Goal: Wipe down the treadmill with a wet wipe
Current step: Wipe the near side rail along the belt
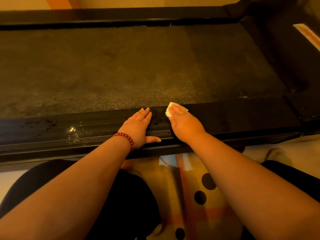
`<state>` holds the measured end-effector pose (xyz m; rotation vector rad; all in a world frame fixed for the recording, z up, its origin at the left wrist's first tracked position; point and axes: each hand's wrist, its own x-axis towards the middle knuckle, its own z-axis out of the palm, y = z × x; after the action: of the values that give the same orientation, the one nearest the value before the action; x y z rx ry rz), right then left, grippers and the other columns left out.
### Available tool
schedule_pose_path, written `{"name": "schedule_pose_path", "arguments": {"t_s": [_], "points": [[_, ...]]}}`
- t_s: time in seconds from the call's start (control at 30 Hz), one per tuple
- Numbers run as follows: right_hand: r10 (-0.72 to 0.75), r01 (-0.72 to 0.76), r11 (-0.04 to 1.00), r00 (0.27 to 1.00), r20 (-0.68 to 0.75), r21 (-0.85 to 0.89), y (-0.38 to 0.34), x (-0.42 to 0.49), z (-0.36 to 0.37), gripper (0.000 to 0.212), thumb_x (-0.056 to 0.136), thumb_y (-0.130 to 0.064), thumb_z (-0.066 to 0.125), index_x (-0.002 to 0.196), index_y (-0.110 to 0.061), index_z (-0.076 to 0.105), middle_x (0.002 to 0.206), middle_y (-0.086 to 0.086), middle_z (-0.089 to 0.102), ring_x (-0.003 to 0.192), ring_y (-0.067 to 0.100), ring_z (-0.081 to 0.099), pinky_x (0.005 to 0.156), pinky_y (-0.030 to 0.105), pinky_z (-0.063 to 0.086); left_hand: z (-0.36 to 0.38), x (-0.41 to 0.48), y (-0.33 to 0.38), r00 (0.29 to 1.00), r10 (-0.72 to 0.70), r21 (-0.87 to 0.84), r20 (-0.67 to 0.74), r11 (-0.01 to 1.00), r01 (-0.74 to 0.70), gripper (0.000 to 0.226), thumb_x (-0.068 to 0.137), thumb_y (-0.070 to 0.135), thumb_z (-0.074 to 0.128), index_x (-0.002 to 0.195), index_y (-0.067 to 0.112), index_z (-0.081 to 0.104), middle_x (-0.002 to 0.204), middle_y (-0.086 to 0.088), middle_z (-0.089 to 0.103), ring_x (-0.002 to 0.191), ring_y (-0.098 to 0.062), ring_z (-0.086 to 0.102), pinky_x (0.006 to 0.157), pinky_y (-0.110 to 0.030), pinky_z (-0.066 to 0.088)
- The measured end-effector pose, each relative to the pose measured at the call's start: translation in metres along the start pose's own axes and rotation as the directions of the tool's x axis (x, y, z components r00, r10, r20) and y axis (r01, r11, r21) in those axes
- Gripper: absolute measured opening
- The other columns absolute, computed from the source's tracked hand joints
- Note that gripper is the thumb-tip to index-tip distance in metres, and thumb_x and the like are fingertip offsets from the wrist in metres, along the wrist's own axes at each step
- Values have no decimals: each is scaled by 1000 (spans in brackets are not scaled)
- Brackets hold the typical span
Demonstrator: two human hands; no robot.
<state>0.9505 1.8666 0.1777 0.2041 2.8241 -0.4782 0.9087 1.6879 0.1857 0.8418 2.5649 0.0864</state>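
Right, the treadmill (270, 54) fills most of your view, its dark, dusty belt (138, 66) running left to right in front of you. The ribbed near side rail (69, 134) lies along the belt's close edge, with a patterned rug (190, 187) on the floor below it, between your knees. Your left hand (138, 127) rests flat on the rail, fingers straight and together, thumb out along the rail's near edge, holding nothing. Your right hand (183, 122) lies just beside it, fingers straight, pressing the folded wet wipe (174, 105) flat on the rail where it meets the belt; the wipe shows only around your fingertips. A red bead bracelet (125, 137) circles your left wrist, and pale specks (71, 129) dot the rail further left
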Motion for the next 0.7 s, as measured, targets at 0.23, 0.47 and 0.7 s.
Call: {"name": "schedule_pose_path", "arguments": {"t_s": [0.23,0.47,0.7], "points": [[-49,50,997,999,17,-55,-18,-5,5,50,105,-23,30,153,-15,17,161,1,12,146,18,16,114,36,27,-6,2,4,999,-20,-23,46,1000,21,109,77,68,58,153,15,0,161,2,-7,147,-16,-6,118,-36,5],[143,-143,990,990,-18,-7,13,-3,-2,52,105,-33,26,153,-14,18,161,3,13,145,23,22,114,41,31,-10,1,9,996,-33,-13,78,999,35,108,78,67,57,152,16,-2,160,2,-9,147,-16,-7,117,-37,5],[-141,142,989,990,16,-43,-8,-30,3,53,105,-35,27,153,-15,16,162,1,11,148,15,10,116,32,19,-10,1,10,996,-36,7,81,999,35,108,79,67,56,152,15,-3,160,2,-11,147,-16,-8,117,-36,4]]}}
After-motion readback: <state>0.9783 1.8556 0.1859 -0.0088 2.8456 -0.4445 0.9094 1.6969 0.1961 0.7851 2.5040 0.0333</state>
